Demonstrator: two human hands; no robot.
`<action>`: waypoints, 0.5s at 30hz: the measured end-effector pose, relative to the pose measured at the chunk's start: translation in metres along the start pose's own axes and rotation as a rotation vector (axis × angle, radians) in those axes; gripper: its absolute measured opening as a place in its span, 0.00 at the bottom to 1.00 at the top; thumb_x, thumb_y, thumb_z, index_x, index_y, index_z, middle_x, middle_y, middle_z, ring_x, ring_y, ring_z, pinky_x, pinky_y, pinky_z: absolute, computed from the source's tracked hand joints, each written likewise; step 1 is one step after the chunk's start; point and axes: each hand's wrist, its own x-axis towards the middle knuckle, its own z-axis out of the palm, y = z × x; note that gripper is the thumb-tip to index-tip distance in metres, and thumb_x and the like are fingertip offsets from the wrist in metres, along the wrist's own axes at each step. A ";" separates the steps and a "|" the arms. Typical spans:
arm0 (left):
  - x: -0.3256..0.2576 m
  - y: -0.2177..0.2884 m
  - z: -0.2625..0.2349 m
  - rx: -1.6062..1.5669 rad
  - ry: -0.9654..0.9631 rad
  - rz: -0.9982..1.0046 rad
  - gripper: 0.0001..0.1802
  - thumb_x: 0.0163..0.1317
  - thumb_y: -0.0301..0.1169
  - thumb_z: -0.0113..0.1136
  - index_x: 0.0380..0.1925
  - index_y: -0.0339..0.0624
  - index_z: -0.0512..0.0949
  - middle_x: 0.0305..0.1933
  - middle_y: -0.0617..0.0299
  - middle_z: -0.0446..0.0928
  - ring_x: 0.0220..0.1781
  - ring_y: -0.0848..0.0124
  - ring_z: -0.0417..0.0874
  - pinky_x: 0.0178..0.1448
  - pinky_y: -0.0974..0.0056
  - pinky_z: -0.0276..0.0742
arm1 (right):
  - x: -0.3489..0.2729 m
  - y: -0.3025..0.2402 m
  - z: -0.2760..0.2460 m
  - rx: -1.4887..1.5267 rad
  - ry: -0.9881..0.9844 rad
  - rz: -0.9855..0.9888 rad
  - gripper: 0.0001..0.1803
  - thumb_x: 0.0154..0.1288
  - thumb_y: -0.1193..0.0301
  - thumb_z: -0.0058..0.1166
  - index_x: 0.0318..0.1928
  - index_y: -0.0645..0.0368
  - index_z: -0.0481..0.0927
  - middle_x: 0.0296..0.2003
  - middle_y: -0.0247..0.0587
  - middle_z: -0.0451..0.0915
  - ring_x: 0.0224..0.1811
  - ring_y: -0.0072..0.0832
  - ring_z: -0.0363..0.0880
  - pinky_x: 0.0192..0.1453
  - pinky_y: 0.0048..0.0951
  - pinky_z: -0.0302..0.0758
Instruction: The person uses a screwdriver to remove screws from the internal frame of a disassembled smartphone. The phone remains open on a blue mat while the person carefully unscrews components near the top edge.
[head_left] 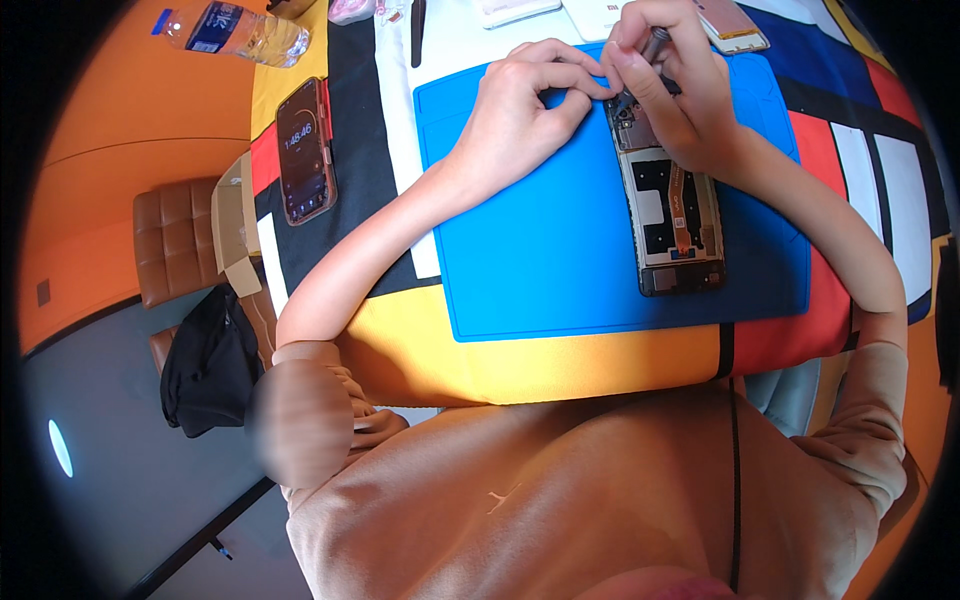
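An opened smartphone (655,225) lies on a blue work mat (530,250), its back off and its inner boards, battery bay and orange ribbon cable bare. My right hand (690,90) is closed round a slim dark grey screwdriver (656,44) over the phone's upper end. The screwdriver's tip is hidden behind my fingers. Beside the phone's upper left corner, my left hand (540,100) has its thumb and fingers drawn together, the fingertips close to the right hand's. Whatever those fingertips pinch is too small or too covered to make out.
A second phone (306,150) with a lit screen lies left of the mat on the colour-blocked tablecloth (420,345). A water bottle (235,32) rests at the far left. Along the back are a black stick-like tool (417,32), white boxes (515,8) and another phone part (735,28).
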 end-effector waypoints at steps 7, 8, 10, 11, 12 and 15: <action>0.001 -0.002 0.000 0.019 0.011 0.020 0.09 0.62 0.23 0.60 0.32 0.37 0.89 0.44 0.52 0.85 0.51 0.57 0.84 0.59 0.56 0.80 | 0.036 -0.028 -0.022 -0.246 -0.384 0.089 0.09 0.69 0.75 0.56 0.47 0.62 0.72 0.37 0.51 0.81 0.39 0.48 0.82 0.45 0.38 0.79; 0.000 -0.001 0.000 0.024 0.014 0.033 0.08 0.62 0.23 0.60 0.32 0.37 0.89 0.44 0.52 0.85 0.51 0.57 0.84 0.58 0.56 0.81 | 0.040 -0.031 -0.023 -0.232 -0.421 0.134 0.09 0.70 0.75 0.56 0.46 0.62 0.72 0.40 0.52 0.80 0.42 0.48 0.82 0.47 0.38 0.78; 0.000 0.000 0.000 0.030 0.013 0.037 0.08 0.62 0.23 0.61 0.32 0.37 0.89 0.44 0.52 0.85 0.51 0.57 0.84 0.58 0.56 0.81 | 0.041 -0.039 -0.025 -0.214 -0.377 0.101 0.09 0.70 0.74 0.56 0.44 0.61 0.71 0.43 0.52 0.78 0.45 0.46 0.80 0.51 0.38 0.77; 0.000 0.000 0.000 0.032 0.008 0.029 0.08 0.61 0.23 0.61 0.32 0.37 0.89 0.44 0.52 0.86 0.51 0.57 0.84 0.58 0.55 0.81 | 0.041 -0.040 -0.025 -0.205 -0.355 0.084 0.09 0.70 0.74 0.56 0.44 0.61 0.70 0.44 0.53 0.78 0.47 0.46 0.79 0.52 0.38 0.76; 0.000 0.000 -0.001 0.033 0.012 0.033 0.08 0.61 0.23 0.61 0.32 0.37 0.90 0.44 0.52 0.86 0.51 0.57 0.84 0.58 0.55 0.81 | 0.041 -0.042 -0.025 -0.223 -0.356 0.047 0.09 0.71 0.74 0.56 0.43 0.61 0.69 0.44 0.52 0.77 0.47 0.45 0.79 0.52 0.37 0.76; 0.000 0.001 0.001 0.008 0.027 -0.013 0.09 0.61 0.23 0.61 0.33 0.38 0.90 0.43 0.52 0.87 0.51 0.58 0.85 0.58 0.55 0.82 | 0.043 -0.040 -0.021 -0.178 -0.358 -0.033 0.09 0.71 0.73 0.56 0.41 0.60 0.68 0.43 0.49 0.77 0.46 0.42 0.78 0.51 0.36 0.76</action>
